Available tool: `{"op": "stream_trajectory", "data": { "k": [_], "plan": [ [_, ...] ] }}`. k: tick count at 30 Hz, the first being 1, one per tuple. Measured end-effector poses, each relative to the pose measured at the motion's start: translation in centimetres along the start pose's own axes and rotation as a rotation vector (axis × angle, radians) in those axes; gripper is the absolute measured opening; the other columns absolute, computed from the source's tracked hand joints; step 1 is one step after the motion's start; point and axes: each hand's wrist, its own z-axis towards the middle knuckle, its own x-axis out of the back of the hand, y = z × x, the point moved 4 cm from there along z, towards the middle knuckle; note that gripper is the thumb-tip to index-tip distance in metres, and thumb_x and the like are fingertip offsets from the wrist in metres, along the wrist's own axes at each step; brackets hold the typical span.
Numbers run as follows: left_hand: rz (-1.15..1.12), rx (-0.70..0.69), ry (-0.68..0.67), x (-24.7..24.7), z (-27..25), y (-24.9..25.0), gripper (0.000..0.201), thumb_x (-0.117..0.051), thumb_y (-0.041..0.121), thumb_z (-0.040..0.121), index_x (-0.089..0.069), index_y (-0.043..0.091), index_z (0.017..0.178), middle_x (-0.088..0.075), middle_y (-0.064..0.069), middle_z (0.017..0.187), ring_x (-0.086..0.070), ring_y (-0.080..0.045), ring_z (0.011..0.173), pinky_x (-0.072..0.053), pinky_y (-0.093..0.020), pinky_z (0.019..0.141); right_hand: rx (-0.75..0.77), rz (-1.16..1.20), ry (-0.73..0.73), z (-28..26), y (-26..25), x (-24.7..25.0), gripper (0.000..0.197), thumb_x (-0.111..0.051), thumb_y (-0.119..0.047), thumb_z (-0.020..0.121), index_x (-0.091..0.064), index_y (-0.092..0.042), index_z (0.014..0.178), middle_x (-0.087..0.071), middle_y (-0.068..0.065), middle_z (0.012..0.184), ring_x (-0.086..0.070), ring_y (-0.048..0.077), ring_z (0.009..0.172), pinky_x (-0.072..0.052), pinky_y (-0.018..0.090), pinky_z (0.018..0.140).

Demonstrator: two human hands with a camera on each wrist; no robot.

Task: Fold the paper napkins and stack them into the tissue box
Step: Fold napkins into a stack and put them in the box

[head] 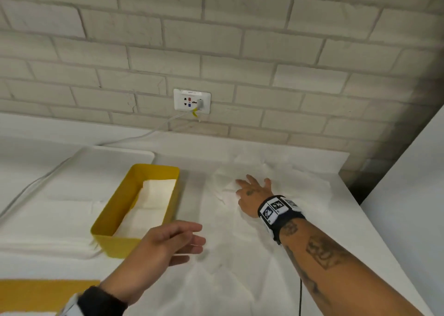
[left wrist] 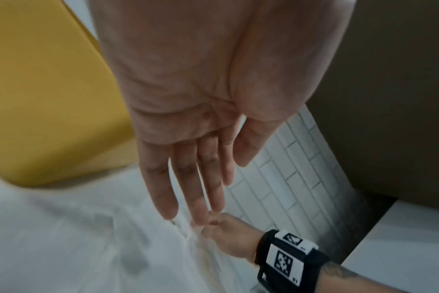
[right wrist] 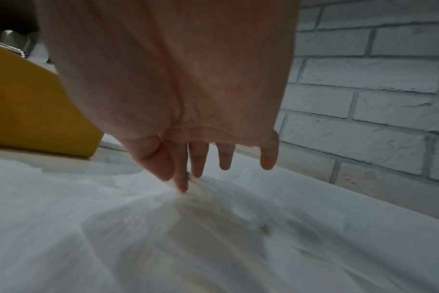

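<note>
paper this thin is light, soft and easy to tear or crumple, so by my judgement the loose napkin (head: 254, 190) wants a gentle pinch at a corner or edge, not a grab in the middle, and flat fingers to smooth it before creasing. it lies crumpled on the white table (head: 276, 279), at about 1 o'clock from the middle of the head view, near the brick wall (head: 216, 39). the right hand (head: 253, 195) lies on it with fingers straight and a little spread; in the right wrist view the fingertips (right wrist: 183, 186) touch the sheet where it puckers, and the thumb sits close beside the index finger, though i cannot tell whether they nip the paper. the left hand (head: 165, 243) hovers at about 7 o'clock, palm turned inward, fingers straight and nearly together, holding nothing. just beyond it, at about 9 o'clock, stands the yellow box (head: 105, 222), with folded napkins (head: 153, 195) already lying flat inside, stacked toward its far end. the box looks stiff and steady enough to take a dropped-in fold.
</note>
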Motion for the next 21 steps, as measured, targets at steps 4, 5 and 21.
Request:
{"op": "stream_trajectory", "data": {
  "k": [4,5,21],
  "plan": [
    [-0.026,0.028,0.068,-2.9,-0.1,-0.8,0.022,-0.052,0.012,0.105,-0.073,0.014,0.112,-0.080,-0.003,0.100,-0.076,-0.017,0.095,-0.055,-0.040,0.097,0.109,0.284,0.213,-1.5,0.8,1.1,0.047,-0.035,-0.020,0.105,-0.038,-0.014,0.152,-0.023,-0.003,0.166,-0.013,0.016,0.155,-0.002,0.051,0.124],
    [-0.041,0.030,0.082,-3.8,-0.2,-0.9,0.021,-0.054,0.012,0.104,-0.073,0.013,0.112,-0.080,-0.004,0.100,-0.076,-0.017,0.095,-0.055,-0.040,0.098,0.141,0.395,0.299,-2.3,1.2,1.6,0.043,-0.041,-0.019,0.104,-0.047,-0.011,0.146,-0.034,0.000,0.160,-0.026,0.019,0.150,-0.010,0.045,0.124],
    [-0.605,-0.029,-0.010,-14.4,1.6,-3.2,0.085,-0.085,0.027,0.073,-0.043,0.034,0.147,-0.071,-0.013,0.125,-0.070,-0.029,0.115,-0.057,-0.044,0.096,-0.029,1.876,0.285,-14.3,4.7,-6.7,0.029,-0.081,-0.004,0.080,-0.077,-0.014,0.107,-0.077,0.003,0.108,-0.075,0.016,0.095,-0.060,0.026,0.082]
  ]
}}
